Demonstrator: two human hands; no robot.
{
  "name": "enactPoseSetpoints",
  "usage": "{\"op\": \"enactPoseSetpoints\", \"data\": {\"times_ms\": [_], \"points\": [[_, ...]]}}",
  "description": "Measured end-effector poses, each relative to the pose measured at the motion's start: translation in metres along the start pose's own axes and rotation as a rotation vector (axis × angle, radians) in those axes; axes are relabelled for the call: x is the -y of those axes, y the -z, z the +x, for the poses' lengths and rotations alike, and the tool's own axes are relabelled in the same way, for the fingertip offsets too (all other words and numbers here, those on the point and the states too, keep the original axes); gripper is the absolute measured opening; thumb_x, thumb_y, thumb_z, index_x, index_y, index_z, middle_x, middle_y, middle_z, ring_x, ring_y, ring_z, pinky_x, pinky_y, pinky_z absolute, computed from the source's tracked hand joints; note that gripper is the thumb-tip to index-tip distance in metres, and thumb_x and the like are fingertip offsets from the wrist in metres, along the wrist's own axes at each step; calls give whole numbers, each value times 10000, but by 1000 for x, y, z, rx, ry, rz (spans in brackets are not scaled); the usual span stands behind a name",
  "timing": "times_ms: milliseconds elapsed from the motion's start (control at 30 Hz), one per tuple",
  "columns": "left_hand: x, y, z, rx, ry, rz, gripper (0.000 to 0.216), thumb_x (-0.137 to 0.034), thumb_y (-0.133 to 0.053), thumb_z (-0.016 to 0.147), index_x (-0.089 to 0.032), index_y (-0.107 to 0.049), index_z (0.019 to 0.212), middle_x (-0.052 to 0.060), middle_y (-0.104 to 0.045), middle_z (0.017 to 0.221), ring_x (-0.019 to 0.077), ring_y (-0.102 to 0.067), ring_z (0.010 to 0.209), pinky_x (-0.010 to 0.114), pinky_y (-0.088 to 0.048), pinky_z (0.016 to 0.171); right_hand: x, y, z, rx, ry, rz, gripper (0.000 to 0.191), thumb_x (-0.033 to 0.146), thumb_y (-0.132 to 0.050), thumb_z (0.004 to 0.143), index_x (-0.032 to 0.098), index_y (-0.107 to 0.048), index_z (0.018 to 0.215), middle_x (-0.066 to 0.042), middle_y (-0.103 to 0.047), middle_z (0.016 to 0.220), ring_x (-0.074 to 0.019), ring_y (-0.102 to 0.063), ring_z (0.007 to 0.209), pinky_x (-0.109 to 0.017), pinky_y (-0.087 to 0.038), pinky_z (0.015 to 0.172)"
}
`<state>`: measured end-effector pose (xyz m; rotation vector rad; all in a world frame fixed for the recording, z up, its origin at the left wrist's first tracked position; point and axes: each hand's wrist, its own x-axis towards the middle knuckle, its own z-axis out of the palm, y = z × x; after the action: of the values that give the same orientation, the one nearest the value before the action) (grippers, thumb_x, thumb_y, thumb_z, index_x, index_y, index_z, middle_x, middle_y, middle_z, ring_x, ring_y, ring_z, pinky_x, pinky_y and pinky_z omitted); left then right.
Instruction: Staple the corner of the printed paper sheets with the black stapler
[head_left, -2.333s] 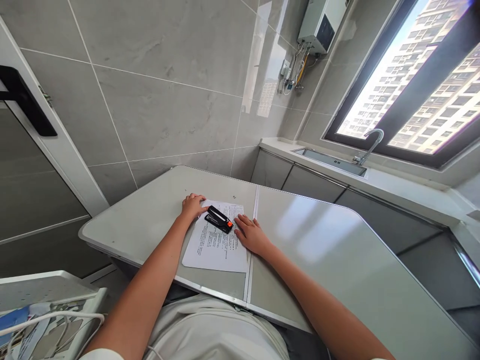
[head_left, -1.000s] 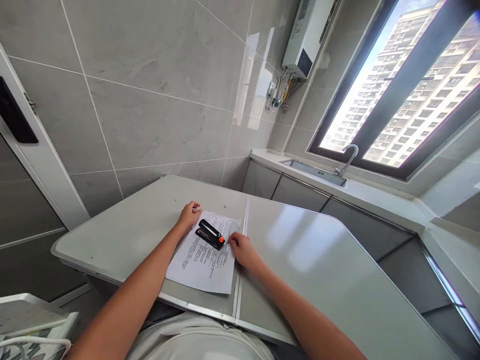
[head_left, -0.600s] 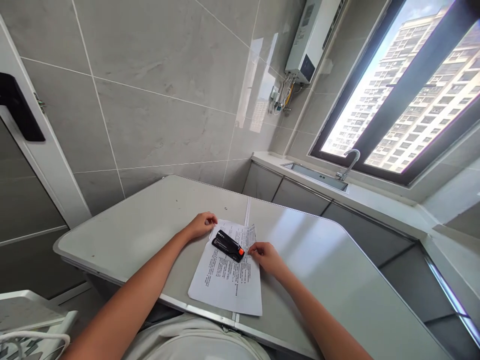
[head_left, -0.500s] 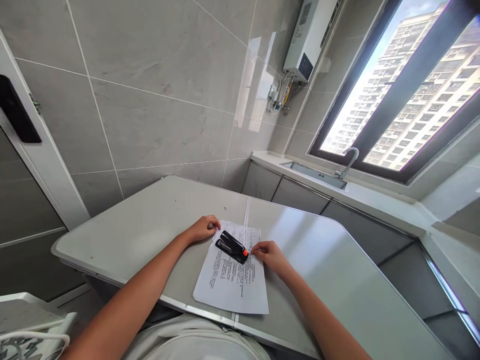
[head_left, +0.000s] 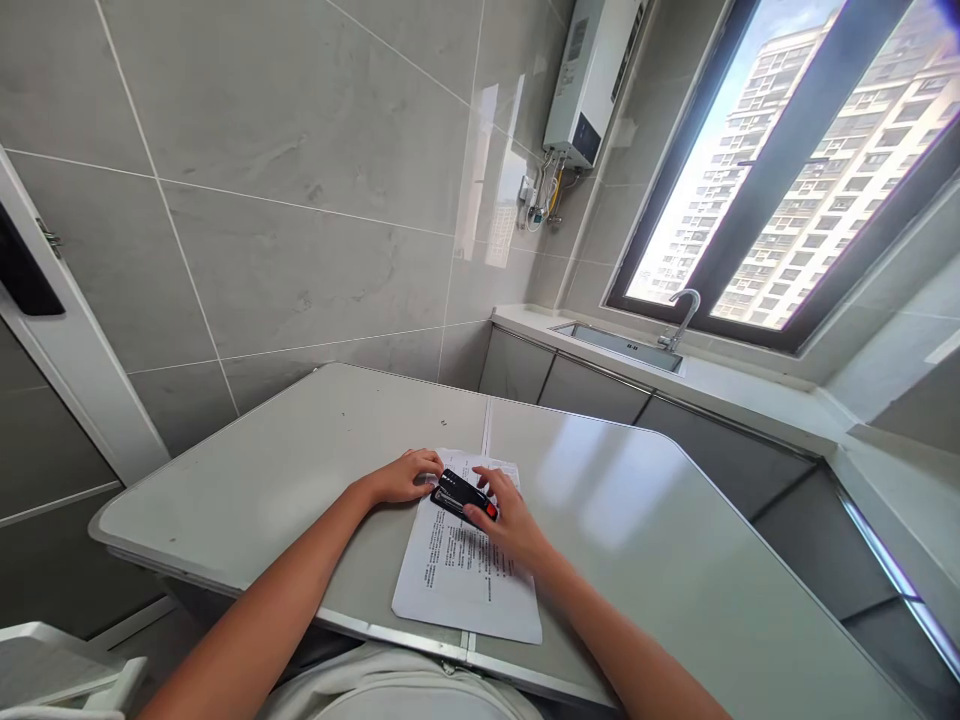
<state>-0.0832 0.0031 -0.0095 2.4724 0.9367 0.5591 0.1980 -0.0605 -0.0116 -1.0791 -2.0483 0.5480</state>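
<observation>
A printed sheet of paper [head_left: 457, 580] lies on the grey folding table [head_left: 285, 470] near its front edge. A black stapler with an orange end [head_left: 459, 493] rests on the sheet's far part. My right hand [head_left: 504, 515] curls around the stapler's near, orange end, fingers on its top. My left hand [head_left: 405, 476] is loosely closed at the sheet's far left corner, fingertips touching the stapler's far end and the paper.
A tiled wall stands behind the table. To the right run a counter with a sink [head_left: 622, 345] and a tap [head_left: 679, 315] under a large window. A water heater [head_left: 581, 80] hangs high on the wall. A white door frame [head_left: 67, 340] is at the left.
The paper with the stapler slid rightward across the table's centre seam and turned a little. My right hand left the sheet's right edge and closed on the stapler.
</observation>
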Motion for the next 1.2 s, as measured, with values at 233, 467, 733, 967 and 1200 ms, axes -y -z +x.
{"op": "enactPoseSetpoints", "data": {"times_ms": [233,467,733,967,1200], "points": [[-1,0,-1,-4,14,-22,210,-211,-625,875,-217,-735,1052,76,-671,1251,260,-595,1193,377,-342,1118,-3,-21,-2,24,-18,-112,376,243,-631,939,244,-631,1315,-101,-715,1193,-286,-653,1105,-445,-513,980],[-10,4,1,22,54,-11,333,-242,-667,846,-235,-699,1177,61,-683,1224,263,-603,1168,372,-350,1085,-23,-5,13,-112,-58,-2,351,224,-634,899,257,-671,1246,-62,-745,1178,-265,-678,1080,-434,-520,976],[-11,-7,7,-31,95,67,338,-524,-735,869,-229,-704,1029,62,-674,1152,262,-607,1107,380,-382,1015,-27,-6,16,-4,-49,-30,350,242,-639,894,292,-659,1240,-31,-741,1163,-244,-670,1075,-424,-510,971],[-10,-8,8,-48,125,35,274,-465,-784,831,-240,-736,981,44,-683,1153,255,-608,1124,376,-374,1047,-17,20,11,-198,-145,-84,171,384,-727,844,248,-710,947,-39,-759,933,-229,-683,843,-385,-534,833],[-6,-12,10,-61,188,-76,300,-453,-830,775,-223,-739,945,34,-670,1067,235,-604,1052,368,-384,1011,-25,22,6,-183,-316,-26,186,420,-770,774,238,-786,806,-31,-752,726,-212,-669,656,-344,-517,687]]}}
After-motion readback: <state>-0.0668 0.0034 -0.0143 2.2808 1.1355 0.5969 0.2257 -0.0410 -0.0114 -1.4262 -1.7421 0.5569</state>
